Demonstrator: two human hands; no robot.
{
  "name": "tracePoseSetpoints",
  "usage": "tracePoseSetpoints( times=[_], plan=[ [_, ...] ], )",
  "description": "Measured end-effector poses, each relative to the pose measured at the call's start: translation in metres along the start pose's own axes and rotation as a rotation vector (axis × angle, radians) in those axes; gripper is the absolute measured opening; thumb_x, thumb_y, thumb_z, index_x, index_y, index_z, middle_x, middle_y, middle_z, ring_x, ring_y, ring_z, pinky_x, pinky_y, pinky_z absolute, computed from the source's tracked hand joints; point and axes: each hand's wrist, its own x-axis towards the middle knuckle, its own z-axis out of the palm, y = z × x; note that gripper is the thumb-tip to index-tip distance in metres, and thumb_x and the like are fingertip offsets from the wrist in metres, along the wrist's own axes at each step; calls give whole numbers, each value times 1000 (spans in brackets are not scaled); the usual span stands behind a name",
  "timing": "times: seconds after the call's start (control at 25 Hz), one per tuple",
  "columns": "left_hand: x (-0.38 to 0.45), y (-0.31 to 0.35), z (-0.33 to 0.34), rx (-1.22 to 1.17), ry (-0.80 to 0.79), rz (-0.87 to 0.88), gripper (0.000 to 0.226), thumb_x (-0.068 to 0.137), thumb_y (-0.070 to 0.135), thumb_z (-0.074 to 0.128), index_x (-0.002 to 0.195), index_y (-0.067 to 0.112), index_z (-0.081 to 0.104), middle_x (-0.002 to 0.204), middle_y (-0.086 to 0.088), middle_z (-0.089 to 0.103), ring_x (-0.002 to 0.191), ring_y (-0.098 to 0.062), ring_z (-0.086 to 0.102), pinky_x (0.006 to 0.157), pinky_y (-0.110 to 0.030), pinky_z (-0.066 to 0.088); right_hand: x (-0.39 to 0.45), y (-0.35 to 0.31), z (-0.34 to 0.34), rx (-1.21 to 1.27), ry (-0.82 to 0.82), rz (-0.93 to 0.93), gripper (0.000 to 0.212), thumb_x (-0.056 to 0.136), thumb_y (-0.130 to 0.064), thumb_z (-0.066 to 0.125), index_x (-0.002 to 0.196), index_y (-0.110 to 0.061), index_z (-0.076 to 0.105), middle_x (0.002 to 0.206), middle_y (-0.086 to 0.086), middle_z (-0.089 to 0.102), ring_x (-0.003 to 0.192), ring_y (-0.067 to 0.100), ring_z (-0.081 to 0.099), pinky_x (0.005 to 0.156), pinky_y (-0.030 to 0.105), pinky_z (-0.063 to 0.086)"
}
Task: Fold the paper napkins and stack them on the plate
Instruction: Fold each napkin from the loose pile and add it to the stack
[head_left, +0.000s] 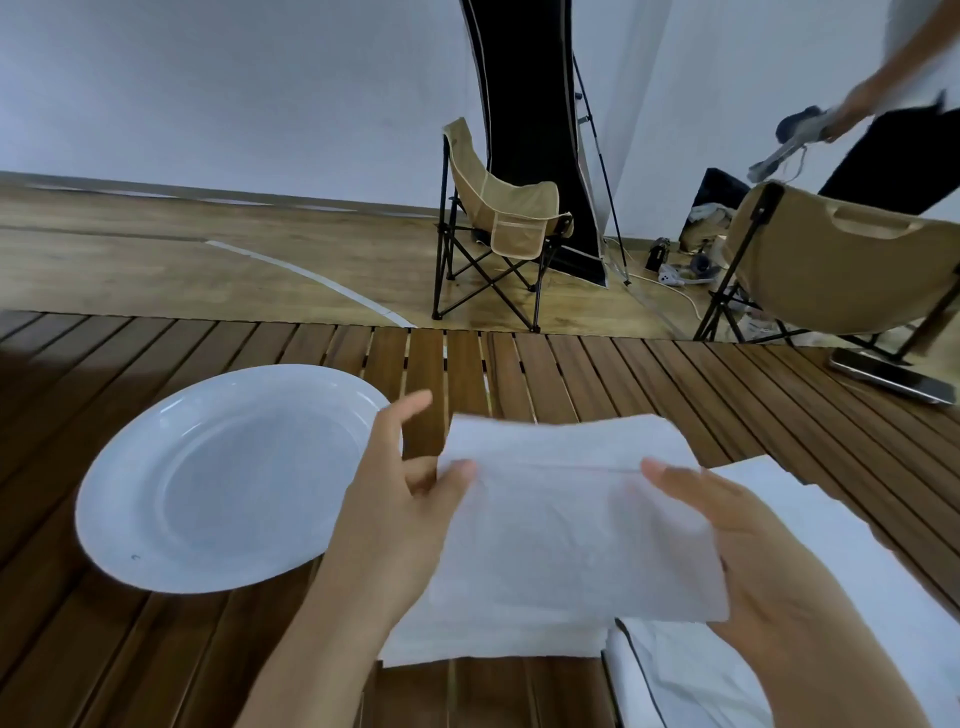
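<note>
Slatted table bears plate, phone, beyond held napkin.

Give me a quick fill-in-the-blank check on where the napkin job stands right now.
1. The white plate on the slatted table holds ____ napkins so far.
2. The raised napkin is held by ____ hands, the left hand and the right hand.
3. The plate sits to the ____ of the raised napkin.
4. Beneath the raised napkin lies a pile of more napkins, coloured ____.

Missing words: no; both; left; white
</note>
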Motion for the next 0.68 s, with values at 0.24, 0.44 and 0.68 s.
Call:
tracePoseSetpoints(
  times=[0.24, 0.44, 0.68],
  plan=[
    [4, -3, -4, 162, 82, 180, 22, 81, 34, 70, 102, 41, 67, 90, 21, 69, 88, -3, 66, 71, -14, 50, 12, -4, 27, -310, 117, -234, 45, 71, -21, 81, 110, -38, 63, 97, 13, 66, 94, 34, 64, 84, 53, 54],
    [5, -7, -10, 290, 194, 225, 16, 77, 40, 71, 94, 40, 71, 86, 23, 67, 81, -2, 63, 68, -6, 41, 7, -9, 32, -502, 103, -440, 18, 78, -15, 76, 87, -31, 74, 73, -2, 70, 73, 20, 62, 58, 23, 47],
    [6, -6, -14, 345, 276, 237, 5, 79, 50, 59, 79, 45, 58, 86, 30, 54, 86, 2, 55, 67, -5, 33, 10, -7, 41, -533, 210, -426, 8, 81, -23, 73, 74, -22, 72, 81, -5, 69, 74, 8, 61, 66, 25, 44]
  ],
)
